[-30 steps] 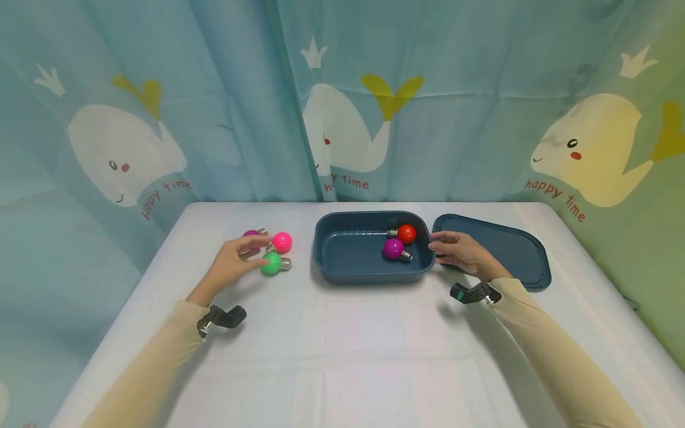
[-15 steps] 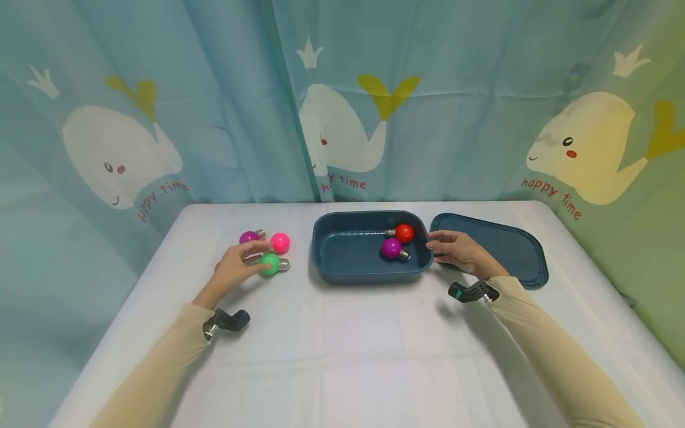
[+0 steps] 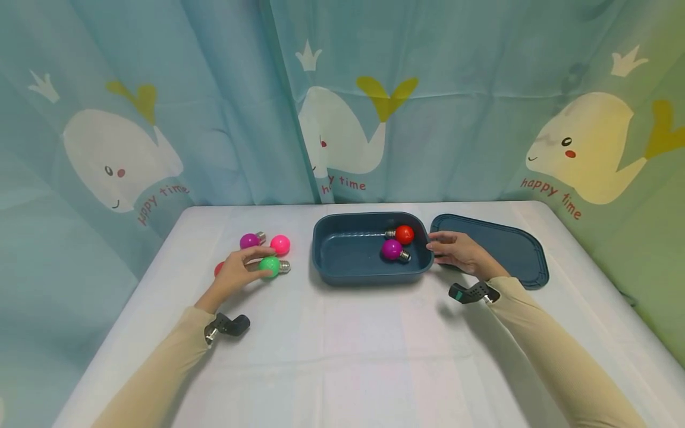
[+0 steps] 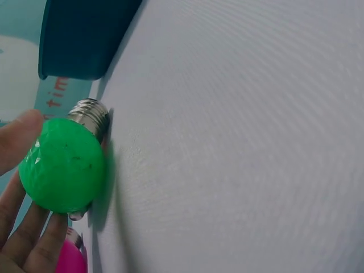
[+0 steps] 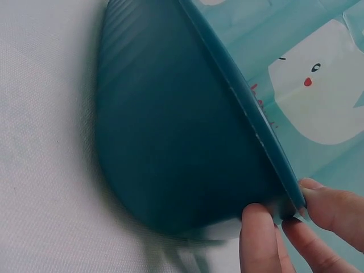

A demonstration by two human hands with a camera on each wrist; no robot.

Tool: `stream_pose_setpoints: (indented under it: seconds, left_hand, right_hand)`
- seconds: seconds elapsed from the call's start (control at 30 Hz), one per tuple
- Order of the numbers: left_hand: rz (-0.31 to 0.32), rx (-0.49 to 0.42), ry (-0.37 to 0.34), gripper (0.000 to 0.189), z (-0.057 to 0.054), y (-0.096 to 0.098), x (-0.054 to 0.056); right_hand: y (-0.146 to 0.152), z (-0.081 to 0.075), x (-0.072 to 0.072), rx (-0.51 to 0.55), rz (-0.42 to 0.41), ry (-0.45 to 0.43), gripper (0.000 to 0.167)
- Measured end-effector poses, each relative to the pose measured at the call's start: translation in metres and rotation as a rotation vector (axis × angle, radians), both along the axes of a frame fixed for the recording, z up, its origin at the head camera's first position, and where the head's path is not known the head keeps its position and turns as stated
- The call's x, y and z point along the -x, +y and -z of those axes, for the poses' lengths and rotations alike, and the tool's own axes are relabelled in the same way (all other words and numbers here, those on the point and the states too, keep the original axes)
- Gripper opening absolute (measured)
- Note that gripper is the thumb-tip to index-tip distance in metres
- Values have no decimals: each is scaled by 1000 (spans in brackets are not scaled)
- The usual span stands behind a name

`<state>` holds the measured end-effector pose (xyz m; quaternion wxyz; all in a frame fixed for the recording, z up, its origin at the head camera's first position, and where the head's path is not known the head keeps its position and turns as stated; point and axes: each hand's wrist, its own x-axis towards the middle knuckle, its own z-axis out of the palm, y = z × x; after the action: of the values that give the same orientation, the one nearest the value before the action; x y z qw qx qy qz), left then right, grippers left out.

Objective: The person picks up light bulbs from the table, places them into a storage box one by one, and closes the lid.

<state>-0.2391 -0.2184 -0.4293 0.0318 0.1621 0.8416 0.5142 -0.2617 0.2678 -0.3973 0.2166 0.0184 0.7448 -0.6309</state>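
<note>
My left hand pinches a green light bulb between thumb and fingers, its metal screw base pointing toward the box. The left wrist view has the green bulb close to the white surface, thumb on one side and fingertips on the other. Around that hand lie a pink bulb, a purple bulb and a red bulb, partly hidden. My right hand holds the right end of a dark blue box. In the right wrist view, thumb and fingers grip the box's rim.
Inside the box lie another red bulb and another purple bulb. Flat on the table, right of the box, is a dark blue lid, partly behind my right hand. A whale-print curtain hangs behind the table.
My left hand has shifted slightly around the green bulb, uncovering more of the purple and red bulbs beside it. My right hand stays at the box's end; the view has shifted a little.
</note>
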Motion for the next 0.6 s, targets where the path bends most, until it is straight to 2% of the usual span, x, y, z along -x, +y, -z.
stream_pose_setpoints:
  seconds: [0.33,0.6]
  left_hand:
    - [13,59,-13,50,3,1,1]
    - [28,105,-27,55,3,2,-1]
  right_hand:
    - [-2,-1,0,1,1,4,46]
    - [-2,-2,-1,-6,22,-9,40]
